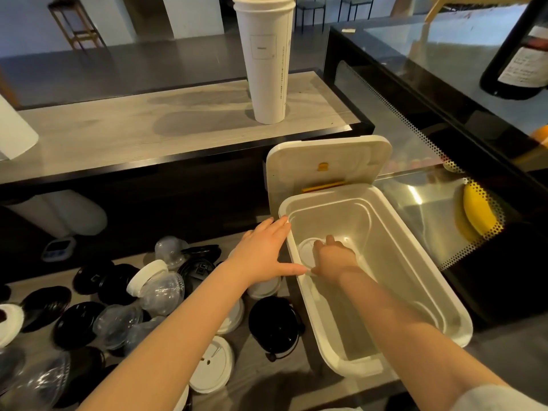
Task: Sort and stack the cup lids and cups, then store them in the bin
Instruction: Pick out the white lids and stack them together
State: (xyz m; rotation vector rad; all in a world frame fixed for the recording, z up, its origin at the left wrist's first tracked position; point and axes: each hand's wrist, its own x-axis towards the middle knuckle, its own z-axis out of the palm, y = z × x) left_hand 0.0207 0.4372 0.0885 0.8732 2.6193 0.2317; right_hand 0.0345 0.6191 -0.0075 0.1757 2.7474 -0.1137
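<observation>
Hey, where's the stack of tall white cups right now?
In the head view, the stack of tall white cups stands upright on the raised wooden shelf, top centre, behind and left of the raised lid of the open white bin.

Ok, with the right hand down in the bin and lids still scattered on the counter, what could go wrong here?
The white lids under the right hand could topple if let go tilted. The bin lid stands open behind; a nudge from the left hand, which rests on the rim of the bin, might drop it. Clear dome lids lie mixed with black lids, so stacks could get mixed.
</observation>
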